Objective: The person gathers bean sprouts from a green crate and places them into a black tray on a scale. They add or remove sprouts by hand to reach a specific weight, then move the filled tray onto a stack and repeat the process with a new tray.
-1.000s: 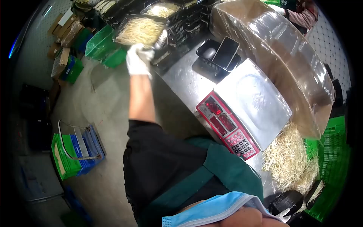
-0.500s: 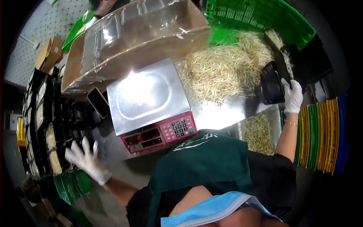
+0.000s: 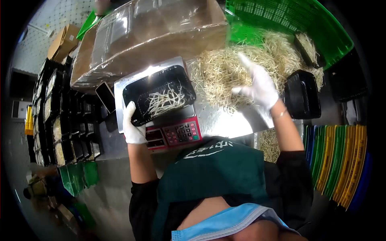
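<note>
A black tray point(image 3: 136, 86) with a small bunch of pale sprouts point(image 3: 167, 100) inside is over the metal plate of the red scale point(image 3: 181, 131). My left hand point(image 3: 134, 127), in a white glove, grips this tray by its near left corner. Above the near part of the large sprout pile point(image 3: 219, 74), my gloved right hand point(image 3: 260, 86) is spread, thumb apart, with nothing in it. Right of that hand stands another black tray point(image 3: 301, 94). A further black tray holding sprouts point(image 3: 307, 49) leans by the green crate.
A plastic-wrapped cardboard box point(image 3: 161, 44) lies behind the scale, and a green crate point(image 3: 335, 40) at the back right. Filled black trays are stacked at left point(image 3: 56, 120). Colored crates point(image 3: 337, 160) stand at right. A phone point(image 3: 105, 97) lies beside the scale.
A black tray with a few sprouts is now over the scale, in my left hand's grip. My right hand has moved left from the trays to the sprout pile and opened.
</note>
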Motion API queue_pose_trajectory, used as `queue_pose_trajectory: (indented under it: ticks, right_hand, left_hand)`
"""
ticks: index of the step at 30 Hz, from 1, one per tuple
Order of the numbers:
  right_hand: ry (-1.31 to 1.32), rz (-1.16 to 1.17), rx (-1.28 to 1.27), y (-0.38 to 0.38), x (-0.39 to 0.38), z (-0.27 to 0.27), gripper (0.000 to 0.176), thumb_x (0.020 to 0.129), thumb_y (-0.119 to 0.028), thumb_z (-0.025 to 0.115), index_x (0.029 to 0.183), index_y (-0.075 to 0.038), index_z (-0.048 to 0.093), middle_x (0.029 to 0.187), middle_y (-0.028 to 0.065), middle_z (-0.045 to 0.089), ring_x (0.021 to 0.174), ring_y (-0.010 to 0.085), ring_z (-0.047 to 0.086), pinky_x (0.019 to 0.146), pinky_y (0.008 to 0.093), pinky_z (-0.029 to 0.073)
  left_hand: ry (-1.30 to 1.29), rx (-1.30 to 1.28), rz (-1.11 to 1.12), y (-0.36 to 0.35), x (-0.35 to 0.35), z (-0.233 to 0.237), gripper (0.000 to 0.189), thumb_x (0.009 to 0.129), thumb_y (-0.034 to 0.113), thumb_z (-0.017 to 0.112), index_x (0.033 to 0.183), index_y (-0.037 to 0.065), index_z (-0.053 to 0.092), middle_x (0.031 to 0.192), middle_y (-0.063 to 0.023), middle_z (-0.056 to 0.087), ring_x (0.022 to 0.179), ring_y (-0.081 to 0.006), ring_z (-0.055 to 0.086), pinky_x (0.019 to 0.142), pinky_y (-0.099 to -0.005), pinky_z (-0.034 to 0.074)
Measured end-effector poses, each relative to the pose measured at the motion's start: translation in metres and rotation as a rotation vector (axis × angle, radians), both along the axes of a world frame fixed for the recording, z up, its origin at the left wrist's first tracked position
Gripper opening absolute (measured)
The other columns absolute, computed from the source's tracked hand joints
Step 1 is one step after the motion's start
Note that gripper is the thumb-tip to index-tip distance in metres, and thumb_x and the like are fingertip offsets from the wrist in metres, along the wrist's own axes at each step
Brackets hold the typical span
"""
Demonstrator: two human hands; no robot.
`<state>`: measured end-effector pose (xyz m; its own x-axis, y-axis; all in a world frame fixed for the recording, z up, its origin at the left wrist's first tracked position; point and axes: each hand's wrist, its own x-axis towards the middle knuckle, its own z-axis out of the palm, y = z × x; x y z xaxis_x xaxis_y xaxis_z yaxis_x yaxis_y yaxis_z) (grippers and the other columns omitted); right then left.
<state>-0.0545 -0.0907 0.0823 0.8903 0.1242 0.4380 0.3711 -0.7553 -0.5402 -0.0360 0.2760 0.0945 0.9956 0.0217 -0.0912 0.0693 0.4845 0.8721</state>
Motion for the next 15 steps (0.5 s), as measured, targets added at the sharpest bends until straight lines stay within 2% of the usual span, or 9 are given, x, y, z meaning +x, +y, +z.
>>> queue_pose_trajectory:
  ticks: [2,3,5,6,7,9,10,13,15]
  right_hand:
    - [0.239,-0.078,-0.159,-0.03,0.037,-0.035,0.116,0.056,-0.04,0.085,0.146,-0.003,0.021,0.14,0.0206,0.043,0.127,0.0362,0.043,0.106,0.0407,0.036]
    - [0.237,-0.056,-0.157,-0.024,0.053,-0.043,0.116,0.056,-0.04,0.085,0.146,-0.003,0.021,0.14,0.0206,0.043,0.127,0.0362,0.043,0.106,0.0407,0.036]
    - [0.218,0.081,-0.429,-0.005,0.083,-0.061,0.12,0.055,-0.044,0.085,0.146,-0.003,0.019,0.142,0.0218,0.039,0.129,0.0363,0.041,0.109,0.0417,0.031]
    - [0.291,0.052,-0.479,0.004,0.099,-0.065,0.127,0.053,-0.048,0.086,0.147,-0.003,0.013,0.144,0.022,0.036,0.131,0.036,0.038,0.111,0.0421,0.026]
    - [0.313,0.011,-0.452,0.007,0.119,-0.065,0.128,0.048,-0.06,0.083,0.144,0.0,0.024,0.14,0.0234,0.041,0.13,0.0374,0.039,0.112,0.0422,0.026]
    - [0.56,-0.041,-0.412,0.004,0.153,-0.058,0.123,0.045,-0.068,0.079,0.139,0.001,0.038,0.135,0.026,0.046,0.13,0.0384,0.039,0.111,0.0428,0.026]
    - [0.557,-0.005,-0.359,-0.001,0.163,-0.068,0.119,0.044,-0.072,0.076,0.133,0.002,0.047,0.13,0.0277,0.05,0.128,0.0402,0.041,0.111,0.0424,0.027]
    - [0.665,0.147,-0.093,-0.015,0.147,-0.082,0.13,0.044,-0.072,0.077,0.14,0.003,0.033,0.132,0.0294,0.047,0.126,0.0425,0.043,0.11,0.0402,0.029]
    - [0.791,0.185,-0.466,-0.003,0.118,-0.043,0.141,0.041,-0.075,0.076,0.145,0.003,0.021,0.136,0.0323,0.041,0.128,0.0429,0.04,0.11,0.0404,0.03]
  left_hand:
    - [0.134,-0.007,0.049,0.022,0.008,-0.029,0.048,0.086,0.023,0.059,0.128,0.002,0.05,0.119,-0.014,0.06,0.103,-0.0273,0.062,0.083,-0.0411,0.055]
    - [0.165,-0.034,0.093,0.018,0.006,-0.031,0.043,0.087,0.023,0.059,0.124,0.002,0.054,0.116,-0.0133,0.062,0.102,-0.0269,0.063,0.085,-0.0422,0.055]
    - [0.158,-0.211,0.125,0.009,0.004,-0.032,0.037,0.086,0.017,0.062,0.119,0.002,0.057,0.11,-0.0107,0.064,0.1,-0.0232,0.063,0.088,-0.0384,0.052]
    - [0.168,-0.217,0.14,0.006,0.0,-0.029,0.036,0.086,0.017,0.062,0.118,0.002,0.057,0.111,-0.0107,0.064,0.1,-0.0234,0.063,0.089,-0.0391,0.051]
    - [0.163,-0.213,0.17,0.007,-0.002,-0.029,0.036,0.086,0.017,0.062,0.118,0.002,0.057,0.111,-0.0107,0.064,0.1,-0.0234,0.063,0.089,-0.0391,0.051]
    - [0.187,-0.19,0.211,0.012,-0.008,-0.027,0.035,0.086,0.016,0.061,0.118,0.001,0.057,0.112,-0.0111,0.063,0.101,-0.0236,0.062,0.089,-0.0393,0.051]
    - [0.165,-0.155,0.248,0.011,-0.011,-0.025,0.035,0.087,0.016,0.06,0.118,0.001,0.057,0.112,-0.0115,0.063,0.101,-0.0243,0.062,0.089,-0.0395,0.051]
    - [0.23,-0.192,0.193,0.015,-0.015,-0.023,0.037,0.088,0.017,0.059,0.121,0.001,0.055,0.113,-0.0124,0.063,0.102,-0.0253,0.062,0.089,-0.0398,0.051]
    - [0.177,-0.095,0.234,0.012,-0.016,-0.024,0.045,0.089,0.022,0.054,0.128,-0.001,0.05,0.118,-0.017,0.061,0.105,-0.0286,0.061,0.092,-0.0437,0.051]
